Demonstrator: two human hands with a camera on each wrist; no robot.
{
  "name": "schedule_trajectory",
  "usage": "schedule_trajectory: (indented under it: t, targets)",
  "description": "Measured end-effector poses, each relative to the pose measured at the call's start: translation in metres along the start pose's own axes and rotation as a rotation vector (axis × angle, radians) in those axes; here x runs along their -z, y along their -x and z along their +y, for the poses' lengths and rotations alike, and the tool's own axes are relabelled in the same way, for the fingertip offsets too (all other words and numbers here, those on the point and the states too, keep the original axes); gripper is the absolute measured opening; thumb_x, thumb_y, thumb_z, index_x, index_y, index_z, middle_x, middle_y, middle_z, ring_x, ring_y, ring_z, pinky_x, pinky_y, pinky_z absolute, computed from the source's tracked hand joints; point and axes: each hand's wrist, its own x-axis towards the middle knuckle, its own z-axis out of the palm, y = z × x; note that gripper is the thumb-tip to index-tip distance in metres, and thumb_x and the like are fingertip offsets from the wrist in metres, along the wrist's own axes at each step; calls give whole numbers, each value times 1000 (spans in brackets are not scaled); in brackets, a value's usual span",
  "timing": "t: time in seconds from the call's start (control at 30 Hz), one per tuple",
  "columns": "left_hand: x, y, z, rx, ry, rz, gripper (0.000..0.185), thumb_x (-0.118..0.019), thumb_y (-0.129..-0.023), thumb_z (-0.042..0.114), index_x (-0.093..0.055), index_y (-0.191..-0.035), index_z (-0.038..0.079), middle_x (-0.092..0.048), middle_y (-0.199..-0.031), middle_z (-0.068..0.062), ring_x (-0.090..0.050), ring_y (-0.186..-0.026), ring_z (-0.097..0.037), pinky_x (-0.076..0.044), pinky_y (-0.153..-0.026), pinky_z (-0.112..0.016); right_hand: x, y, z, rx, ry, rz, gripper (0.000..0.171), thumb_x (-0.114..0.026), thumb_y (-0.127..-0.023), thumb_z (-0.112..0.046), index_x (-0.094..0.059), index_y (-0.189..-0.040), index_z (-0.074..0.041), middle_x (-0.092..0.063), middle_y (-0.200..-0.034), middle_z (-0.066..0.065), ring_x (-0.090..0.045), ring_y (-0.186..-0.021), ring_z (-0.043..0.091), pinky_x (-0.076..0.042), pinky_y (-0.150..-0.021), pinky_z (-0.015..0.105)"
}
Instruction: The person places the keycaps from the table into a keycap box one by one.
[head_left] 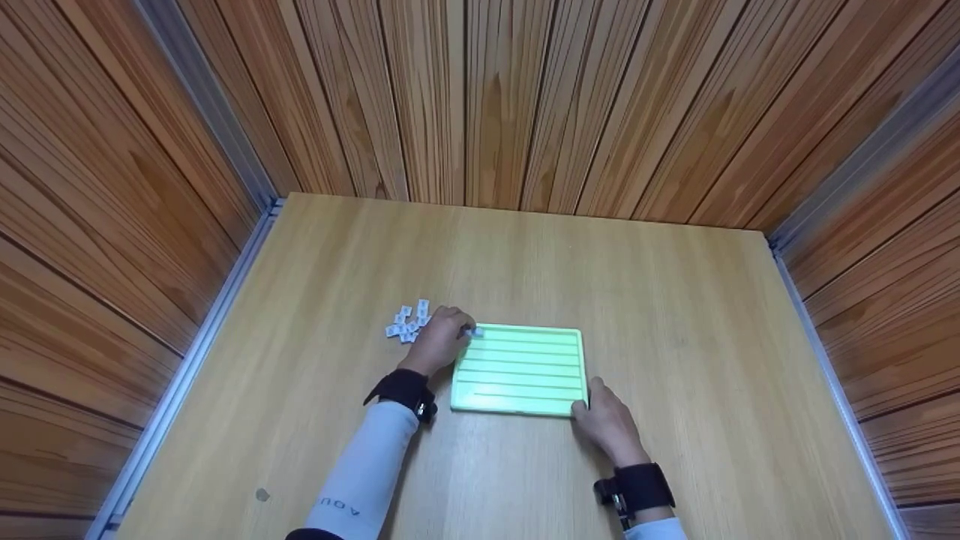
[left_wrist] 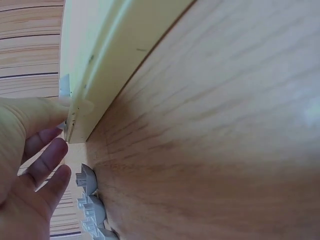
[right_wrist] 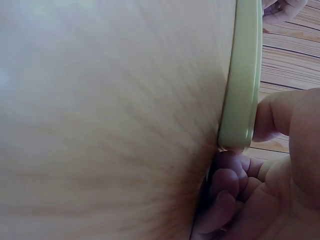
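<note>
A light green board (head_left: 517, 371) with several parallel ridges lies flat on the table. At its far left corner my left hand (head_left: 442, 337) pinches a small white piece (left_wrist: 64, 86) between thumb and index finger, and the thumb is against the rim. The other fingers of that hand hang loosely curled. My right hand (head_left: 609, 421) holds the near right corner of the board, its thumb (right_wrist: 272, 117) on the top edge and the fingers curled beside and below the corner. Several small white pieces (head_left: 405, 322) lie in a loose cluster left of my left hand, which partly hides them.
The wooden table (head_left: 712, 337) is bounded by wood-panelled walls (head_left: 495, 105) at the back and both sides. Metal rails (head_left: 187, 360) run along its side edges. A small dark spot (head_left: 262, 494) shows at the near left of the tabletop.
</note>
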Motion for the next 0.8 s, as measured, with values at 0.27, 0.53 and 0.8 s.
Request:
schedule_trajectory:
  t: [0.27,0.53,0.8]
  targets:
    - [-1,-1,2,31,4,-5,19,-66,-95,1,-74,-110,9,-67,-110,-5,-57,-106,-21,-51,-90,-35,2,0,0,2,1,-5,14,-55,-94,-14,-49,-103,-4,-45,-88,8,-43,-76,24,-33,-63,35]
    - [-1,-1,4,27,4,19,20,-66,-93,-1,-74,-108,8,-67,-105,-5,-57,-103,-21,-52,-87,-35,1,-1,-1,-9,-8,-7,15,-55,-94,-15,-50,-104,-5,-46,-89,8,-44,-77,25,-34,-63,35]
    - [-3,-2,1,-71,-50,85,12,-66,-94,0,-75,-99,6,-70,-99,-7,-61,-99,-24,-54,-84,-37,1,-1,1,11,-7,1,14,-56,-93,-14,-47,-99,-4,-43,-84,7,-43,-73,24,-33,-60,34]
